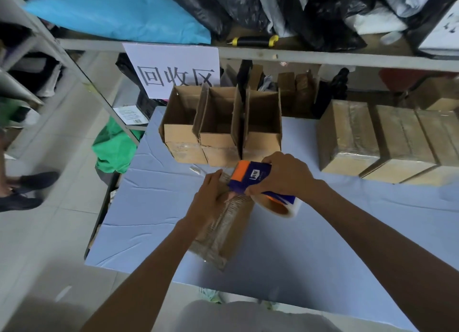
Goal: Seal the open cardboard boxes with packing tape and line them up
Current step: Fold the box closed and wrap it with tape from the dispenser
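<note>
A closed cardboard box (224,228) with tape along its top lies in front of me on the blue table (149,207). My left hand (211,200) rests flat on the box's top, fingers straight. My right hand (285,175) grips an orange-and-blue tape dispenser (250,176) at the box's far end; its clear tape roll (279,206) hangs off the box's right side. Three open boxes (221,125) stand side by side at the back. Three taped boxes (387,143) sit in a row at the right.
A metal shelf (248,52) with black bags, a blue sheet and a yellow-and-black tool crosses behind the table. A paper sign (173,69) hangs from it. A green bag (114,150) lies left of the table. Another person's feet (24,190) stand at the far left.
</note>
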The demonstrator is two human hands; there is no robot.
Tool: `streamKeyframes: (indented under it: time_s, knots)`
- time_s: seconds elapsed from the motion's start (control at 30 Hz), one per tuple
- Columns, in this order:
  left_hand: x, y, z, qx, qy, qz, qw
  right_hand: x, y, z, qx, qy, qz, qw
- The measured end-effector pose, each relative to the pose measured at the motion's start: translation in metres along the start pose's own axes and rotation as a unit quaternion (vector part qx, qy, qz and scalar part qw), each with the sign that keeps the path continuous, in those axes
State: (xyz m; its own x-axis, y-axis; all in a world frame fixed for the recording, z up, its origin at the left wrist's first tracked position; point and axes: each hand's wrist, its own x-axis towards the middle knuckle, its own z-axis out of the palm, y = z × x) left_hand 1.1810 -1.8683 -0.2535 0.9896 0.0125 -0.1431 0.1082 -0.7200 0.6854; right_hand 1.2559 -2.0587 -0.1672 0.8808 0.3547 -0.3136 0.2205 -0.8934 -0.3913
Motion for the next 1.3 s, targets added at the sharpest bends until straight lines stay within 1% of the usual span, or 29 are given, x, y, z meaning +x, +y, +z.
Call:
streamKeyframes:
  time_s: [0.1,0.2,0.37,0.5,0.57,0.7,0.77,0.9,1.07,1.3]
  knots:
    - [0.001,-0.003,-0.002,-0.019,-0.005,0.012,1.000,-0.005,0.009,0.004,0.002,0.017,-0.003,1.000]
    - [0.003,-0.007,-0.004,-0.044,-0.011,0.007,0.999,-0.012,0.017,0.010,0.001,0.007,0.013,1.000]
    - [0.006,-0.024,-0.008,-0.067,0.009,0.014,0.998,-0.032,0.036,0.020,-0.017,-0.013,0.029,0.999]
    - [0.004,-0.025,-0.007,-0.086,-0.001,0.027,0.996,-0.042,0.048,0.024,-0.014,-0.003,0.040,0.999]
    - [0.003,-0.027,-0.004,-0.083,-0.012,0.032,0.996,-0.042,0.046,0.027,-0.021,0.004,0.033,0.999]
    - [0.007,-0.029,-0.007,-0.041,0.010,0.054,0.998,-0.039,0.042,0.026,-0.025,0.009,0.026,0.999]
    - [0.006,-0.027,-0.008,-0.031,0.005,0.052,0.998,-0.041,0.044,0.023,-0.021,0.008,0.031,0.999]
    - [0.003,-0.025,-0.007,-0.040,0.003,0.029,0.999,-0.045,0.046,0.020,-0.011,-0.010,0.044,0.999]
    - [0.005,-0.025,-0.008,-0.048,-0.003,0.063,0.997,-0.052,0.056,0.014,-0.007,-0.018,0.051,0.999]
    - [0.006,-0.024,-0.010,-0.070,-0.035,-0.017,0.997,-0.052,0.063,0.016,0.013,-0.034,0.061,0.997]
